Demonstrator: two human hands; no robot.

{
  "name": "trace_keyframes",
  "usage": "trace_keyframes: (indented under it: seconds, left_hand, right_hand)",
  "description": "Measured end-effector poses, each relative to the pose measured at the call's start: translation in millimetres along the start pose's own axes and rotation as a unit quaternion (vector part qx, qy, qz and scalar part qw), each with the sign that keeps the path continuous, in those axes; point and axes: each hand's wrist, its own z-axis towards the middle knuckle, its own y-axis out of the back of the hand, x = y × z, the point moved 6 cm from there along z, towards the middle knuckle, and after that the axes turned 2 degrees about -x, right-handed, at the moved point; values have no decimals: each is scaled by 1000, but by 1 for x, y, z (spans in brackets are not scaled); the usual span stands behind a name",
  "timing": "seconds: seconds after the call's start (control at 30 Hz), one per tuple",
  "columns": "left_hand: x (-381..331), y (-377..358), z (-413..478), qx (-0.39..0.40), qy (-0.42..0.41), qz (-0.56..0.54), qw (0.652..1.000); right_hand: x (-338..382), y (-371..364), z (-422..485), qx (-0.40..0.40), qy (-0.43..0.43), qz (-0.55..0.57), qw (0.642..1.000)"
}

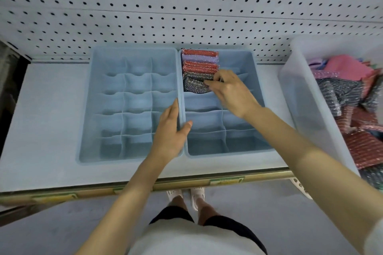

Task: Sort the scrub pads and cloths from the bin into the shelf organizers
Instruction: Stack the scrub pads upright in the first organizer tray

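Note:
Two blue divided organizers sit side by side on the shelf. The left organizer has nothing in its cells. The right organizer holds red and purple scrub pads in its far-left cells and dark glittery pads in the cell below them. My right hand reaches into that cell, fingertips pinching the dark pads. My left hand grips the rims where the two organizers meet, thumb hooked inside the right one. A clear bin at the right holds more pads and cloths.
A white pegboard backs the shelf. The shelf's front edge carries yellow-green price labels. Below it are the grey floor and my feet in white shoes.

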Motion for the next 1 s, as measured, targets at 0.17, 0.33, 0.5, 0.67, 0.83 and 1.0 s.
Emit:
trace_keyframes:
  seconds: [0.17, 0.33, 0.5, 0.67, 0.83, 1.0]
  left_hand:
    - [-20, 14, -11, -47, -32, 51, 997]
    - [-112, -11, -22, -86, -145, 9, 986]
    - [-220, -111, -46, 6, -220, -26, 975]
    - [-266, -202, -69, 7, -214, -48, 976]
    - [-259, -244, -82, -65, -162, -33, 984]
    - [-255, -249, -78, -100, -155, 7, 983]
  right_hand:
    - [-6, 40, -27, -19, -81, 134, 987]
    - [-34, 123, -88, -94, -159, 218, 958]
    - [-112, 189, -172, -110, -257, 201, 939]
    - [-203, 178, -253, 71, -324, 261, 906]
    - [-232, 172, -269, 221, -223, 58, 947]
    - [-254, 163, -259, 218, -255, 196, 921]
